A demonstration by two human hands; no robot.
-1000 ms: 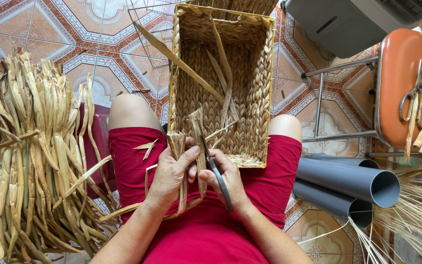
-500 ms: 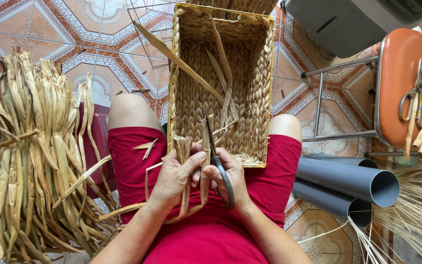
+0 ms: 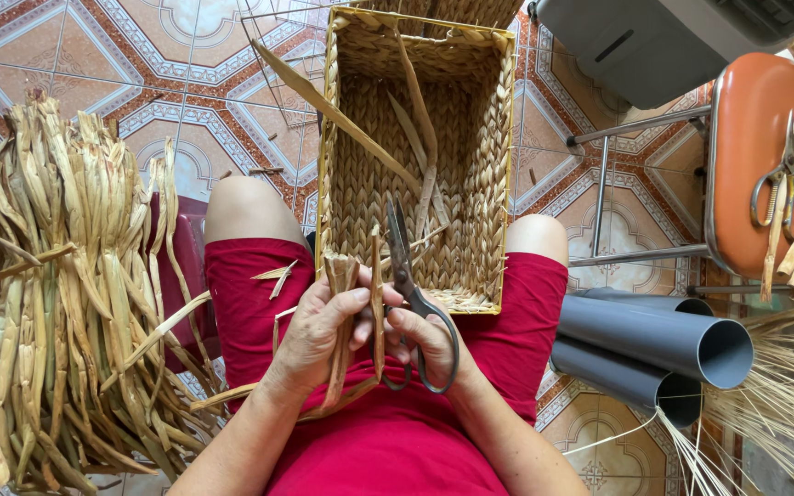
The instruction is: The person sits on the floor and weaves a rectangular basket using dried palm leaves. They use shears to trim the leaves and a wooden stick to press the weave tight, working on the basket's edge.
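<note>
tiled floor (image 3: 140, 83) | one basket (image 3: 415, 156) | one scissors (image 3: 411, 294) | two pipes (image 3: 654, 340)

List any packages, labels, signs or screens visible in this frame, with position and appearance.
None visible: no package, label, sign or screen.
Nearest to a container: an open rectangular woven straw basket resting against the person's knees.
Grey box-shaped plastic casing, top right, shows no display or label.

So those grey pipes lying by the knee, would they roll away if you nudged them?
Probably. The grey pipes are round and smooth and lie on their sides on the tiled floor, so a sideways nudge would likely roll them. They look hollow with thin walls, so probably light for their size, and stiff rather than bendy.
</note>
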